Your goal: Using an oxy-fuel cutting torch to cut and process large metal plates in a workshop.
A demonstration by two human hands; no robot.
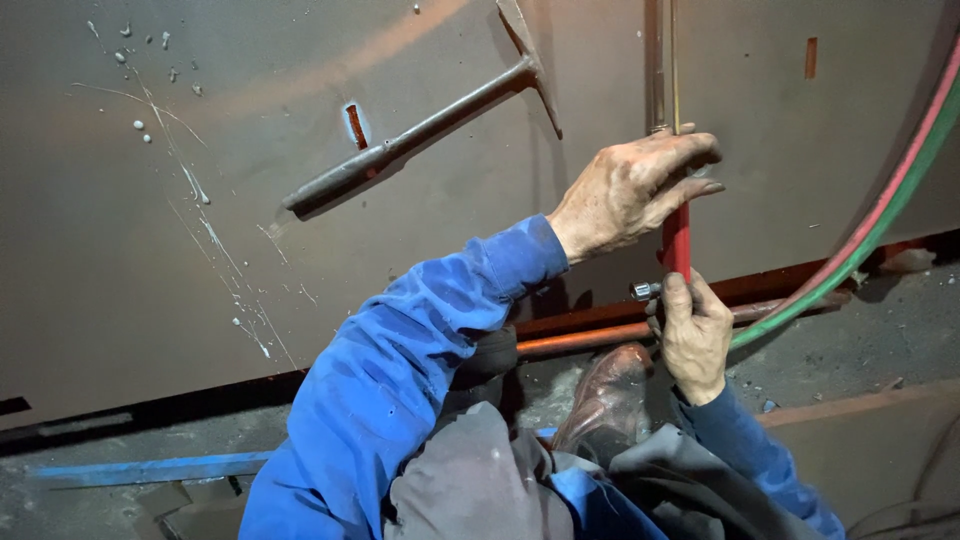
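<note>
Here, both hands grip torch point(677, 240) — hammer point(420, 135) nearby.

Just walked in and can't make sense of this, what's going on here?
A person in a blue jacket holds a red-handled cutting torch upright against a big steel plate. The left hand wraps the torch higher up; the right hand grips its lower end by a small valve knob. A chipping hammer lies on the plate, and red and green hoses trail off right.
</note>
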